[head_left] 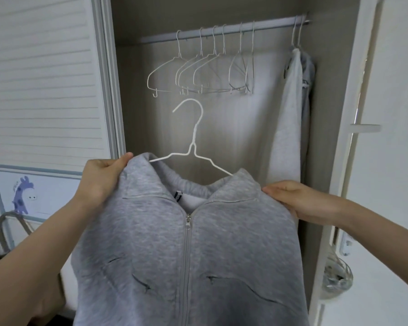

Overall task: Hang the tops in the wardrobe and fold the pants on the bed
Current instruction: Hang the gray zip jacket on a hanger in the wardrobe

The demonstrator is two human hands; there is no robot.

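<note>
Grey zip-up top sits on a white wire hanger, held up in front of the open wardrobe, below the wardrobe rail and not yet hooked on it. The left hand pinches the top's shoulder below the rail's left end, thumb on the fabric and fingers curled behind; the right hand grips the other shoulder below the rail's right end. Both hold cloth — neither touches the hanger's hook, which points up toward the rail, tilted a little to the left.

On the rail hang several empty hangers, bunched from its left part to its middle, and at its right end hang light grey garments already put away. The free stretch of rail lies between those two groups.

Judging from this, the main risk is the hook. With both hands on the shoulders it is steered only through the cloth, so it may swing, miss the rail or catch in the empty hangers just above it and tangle. The hanger's wire arms show bare at the collar; if the fabric is pulled unevenly, one shoulder could slide off and the top would drop. The zip is closed at the chest, which should help it stay on.
</note>
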